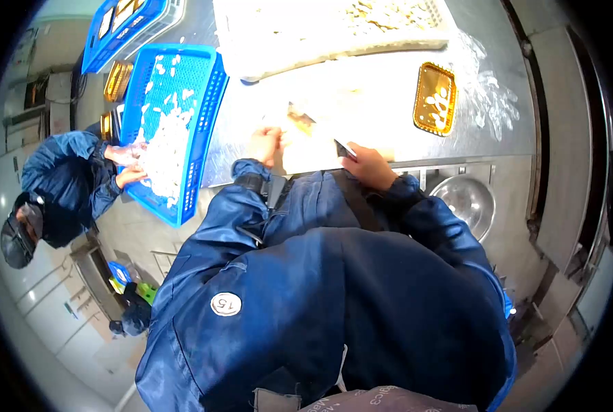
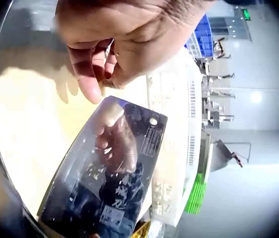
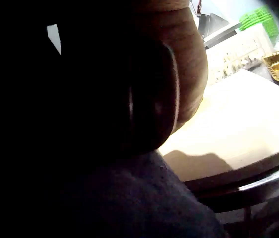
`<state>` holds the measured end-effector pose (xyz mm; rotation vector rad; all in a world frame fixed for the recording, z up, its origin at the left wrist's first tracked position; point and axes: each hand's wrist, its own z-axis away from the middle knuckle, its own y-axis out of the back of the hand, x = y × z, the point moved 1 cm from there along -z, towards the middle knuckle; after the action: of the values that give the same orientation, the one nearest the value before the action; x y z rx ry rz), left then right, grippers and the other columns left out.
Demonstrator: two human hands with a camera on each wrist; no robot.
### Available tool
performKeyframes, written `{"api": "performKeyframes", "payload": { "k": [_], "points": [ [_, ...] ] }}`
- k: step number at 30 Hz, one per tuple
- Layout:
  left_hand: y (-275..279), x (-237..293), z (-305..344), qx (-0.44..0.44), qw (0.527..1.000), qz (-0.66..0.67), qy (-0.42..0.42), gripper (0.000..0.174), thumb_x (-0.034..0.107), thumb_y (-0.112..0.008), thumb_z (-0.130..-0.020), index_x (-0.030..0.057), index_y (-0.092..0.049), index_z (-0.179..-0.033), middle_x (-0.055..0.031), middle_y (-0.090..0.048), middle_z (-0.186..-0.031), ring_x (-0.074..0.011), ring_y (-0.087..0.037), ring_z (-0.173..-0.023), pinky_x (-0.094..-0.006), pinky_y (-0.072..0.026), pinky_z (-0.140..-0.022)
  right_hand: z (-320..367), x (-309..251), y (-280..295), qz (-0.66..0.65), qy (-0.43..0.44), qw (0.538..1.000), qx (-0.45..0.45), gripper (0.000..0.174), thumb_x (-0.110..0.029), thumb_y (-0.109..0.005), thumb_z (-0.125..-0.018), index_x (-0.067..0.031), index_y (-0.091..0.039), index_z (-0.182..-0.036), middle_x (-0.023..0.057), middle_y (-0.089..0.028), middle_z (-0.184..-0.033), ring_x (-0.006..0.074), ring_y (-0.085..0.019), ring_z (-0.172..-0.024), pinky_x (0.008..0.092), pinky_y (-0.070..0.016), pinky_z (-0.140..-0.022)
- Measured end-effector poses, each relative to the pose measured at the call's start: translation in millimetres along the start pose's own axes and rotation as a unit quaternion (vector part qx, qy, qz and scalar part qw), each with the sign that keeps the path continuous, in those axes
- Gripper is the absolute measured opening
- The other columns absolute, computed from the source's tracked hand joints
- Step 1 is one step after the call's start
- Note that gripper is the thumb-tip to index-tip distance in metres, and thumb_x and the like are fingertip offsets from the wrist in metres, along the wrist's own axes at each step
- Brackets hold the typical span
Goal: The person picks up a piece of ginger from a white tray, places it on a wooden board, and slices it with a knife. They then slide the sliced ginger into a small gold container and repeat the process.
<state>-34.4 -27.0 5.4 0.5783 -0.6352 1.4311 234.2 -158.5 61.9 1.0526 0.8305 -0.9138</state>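
Note:
My right hand grips the dark handle of a cleaver at the board's near edge. Its broad, shiny blade lies low over the pale cutting board, mirrors a hand, and has small pale bits stuck to it. My left hand is at the board, to the left of the blade. In the left wrist view the left hand has its thumb and bent fingers close together, just above the blade's corner; I cannot tell whether a small piece is between them. The right wrist view is mostly dark, showing part of the right hand.
A white crate of pale yellowish pieces stands behind the board. At right lies a gold tray with white slices. A blue basket of white pieces is at left, where another person reaches in. A metal bowl sits below the table edge.

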Motion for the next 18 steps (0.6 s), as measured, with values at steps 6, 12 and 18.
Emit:
{"api": "performKeyframes", "payload": {
  "k": [6, 12, 18],
  "points": [
    [-66, 1, 6, 0.004, 1.0, 0.0, 0.017, 0.003, 0.001, -0.059, -0.095, -0.0003, -0.057, -0.094, -0.0102, -0.065, -0.088, -0.0231, -0.071, -0.075, -0.0286, -0.0586, -0.063, 9, -16, 20, 0.051, -0.015, 0.998, 0.039, 0.024, -0.021, -0.063, -0.092, -0.0013, -0.058, -0.104, 0.0271, -0.065, -0.085, 0.044, -0.065, -0.081, 0.0436, -0.0525, -0.068],
    [-61, 0, 8, -0.02, 1.0, -0.004, 0.001, 0.009, -0.002, -0.062, -0.094, 0.0006, -0.056, -0.088, -0.0109, -0.066, -0.084, -0.0234, -0.071, -0.074, -0.0293, -0.0595, -0.064, 11, -21, 7, 0.047, -0.05, 0.997, 0.03, 0.026, -0.022, -0.061, -0.094, -0.0023, -0.056, -0.11, 0.0269, -0.066, -0.084, 0.0454, -0.066, -0.081, 0.0464, -0.0524, -0.07],
    [-59, -6, 2, -0.026, 0.999, 0.033, -0.007, 0.004, -0.004, -0.061, -0.094, -0.0018, -0.058, -0.091, -0.0119, -0.067, -0.085, -0.0233, -0.07, -0.071, -0.0319, -0.0612, -0.066, 15, -32, 12, 0.027, -0.07, 0.997, 0.011, 0.026, -0.023, -0.059, -0.096, -0.0029, -0.055, -0.111, 0.0279, -0.066, -0.082, 0.0456, -0.066, -0.081, 0.0509, -0.0513, -0.072]
  ]
}}
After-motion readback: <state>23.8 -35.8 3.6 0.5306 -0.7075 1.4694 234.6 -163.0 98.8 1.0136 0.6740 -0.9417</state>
